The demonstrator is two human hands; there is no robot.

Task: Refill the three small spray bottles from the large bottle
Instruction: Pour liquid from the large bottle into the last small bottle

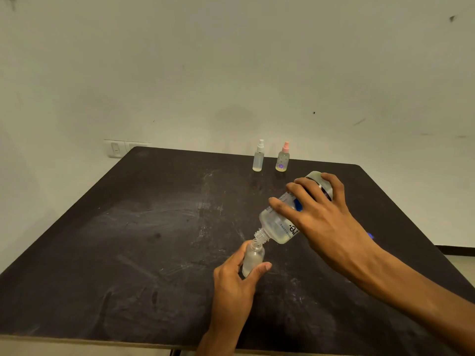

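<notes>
as clear ribbed large bottle point(280, 224) tilts, frosted cylindrical small bottle point(253, 258) below.

The clear large bottle point(285, 222) tilts neck-down, its mouth at the uncapped small bottle point(253, 258). Beyond the large bottle stand a white-capped sprayer point(258, 158) and a pink-capped sprayer point(282, 159), both upright.

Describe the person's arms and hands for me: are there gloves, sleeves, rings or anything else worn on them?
Both are bare. The left hand and the right hand wear no gloves, and no rings show on the fingers in view. Neither wrist carries a watch or band. The forearms are uncovered right to the picture's edge, so no sleeve shows. No markings or tape appear. The arms are slim, with long fingers and short nails.
</notes>
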